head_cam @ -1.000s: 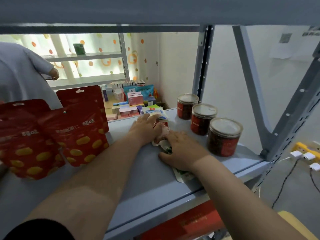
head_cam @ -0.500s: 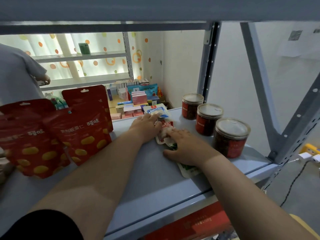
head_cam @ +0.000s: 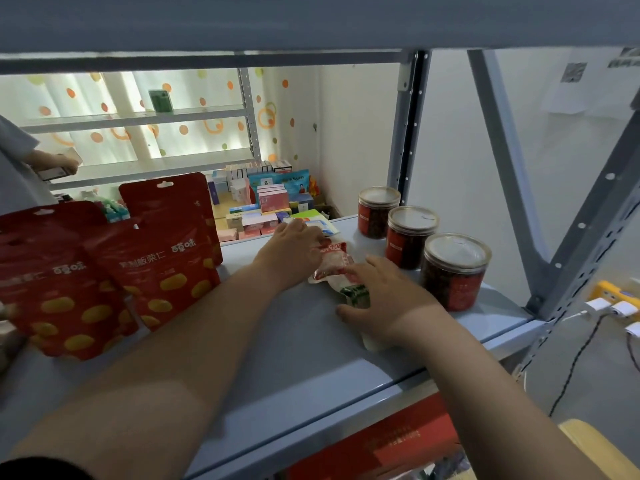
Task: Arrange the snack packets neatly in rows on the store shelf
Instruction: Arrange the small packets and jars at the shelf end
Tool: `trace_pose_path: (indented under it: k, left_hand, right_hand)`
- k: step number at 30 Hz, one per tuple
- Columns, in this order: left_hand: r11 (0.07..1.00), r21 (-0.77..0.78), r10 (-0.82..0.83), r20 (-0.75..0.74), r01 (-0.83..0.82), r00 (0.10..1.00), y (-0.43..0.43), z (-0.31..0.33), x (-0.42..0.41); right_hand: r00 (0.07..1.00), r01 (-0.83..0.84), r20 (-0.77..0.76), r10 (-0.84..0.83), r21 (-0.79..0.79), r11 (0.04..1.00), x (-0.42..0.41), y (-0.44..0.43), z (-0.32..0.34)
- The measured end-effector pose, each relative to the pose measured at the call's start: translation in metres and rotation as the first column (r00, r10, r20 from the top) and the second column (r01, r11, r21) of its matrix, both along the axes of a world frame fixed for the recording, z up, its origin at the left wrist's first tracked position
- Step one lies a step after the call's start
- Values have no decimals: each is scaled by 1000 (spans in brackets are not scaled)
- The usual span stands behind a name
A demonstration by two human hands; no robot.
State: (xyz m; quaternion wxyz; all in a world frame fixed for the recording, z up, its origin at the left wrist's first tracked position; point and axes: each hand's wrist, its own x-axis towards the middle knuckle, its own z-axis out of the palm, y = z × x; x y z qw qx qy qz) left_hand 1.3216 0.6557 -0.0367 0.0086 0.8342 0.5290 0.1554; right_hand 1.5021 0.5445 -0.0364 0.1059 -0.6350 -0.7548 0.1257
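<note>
At frame left stand glossy red foil pouches (head_cam: pixel 152 268). On the middle of the grey metal shelf (head_cam: pixel 277 358), the left hand (head_cam: pixel 294 252) presses small flat plastic snack packets (head_cam: pixel 332 261) with uncurled fingers, as does the right hand (head_cam: pixel 384 303). A rightward shove could topple the clear red-labelled jars (head_cam: pixel 453 271).

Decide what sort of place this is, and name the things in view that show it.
Probably a small shop or stockroom: metal shelving holds matching red snack pouches and three identical lidded jars.
</note>
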Motion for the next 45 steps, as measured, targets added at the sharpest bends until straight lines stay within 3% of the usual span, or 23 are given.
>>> trace_pose_path:
  k: [4,11,23,38,45]
  left_hand:
    - [989,-99,-116,-48,110,992,-11,3,0]
    - [987,-126,-95,7,96,995,-11,2,1]
    - [982,-175,-72,-11,69,997,-11,2,5]
    - [993,-75,-103,-107,95,989,-22,10,15]
    - [994,-71,-91,-38,89,995,-27,7,12]
  right_hand:
    - [998,56,22,-56,2,998,0,-17,-10]
    - [995,95,25,-101,180,979,-16,-27,-11]
    - [992,117,24,-121,129,985,-21,-22,-18]
    - [999,49,-30,-44,215,975,-11,-34,-27]
    - [999,49,4,-51,212,976,-10,-33,-33]
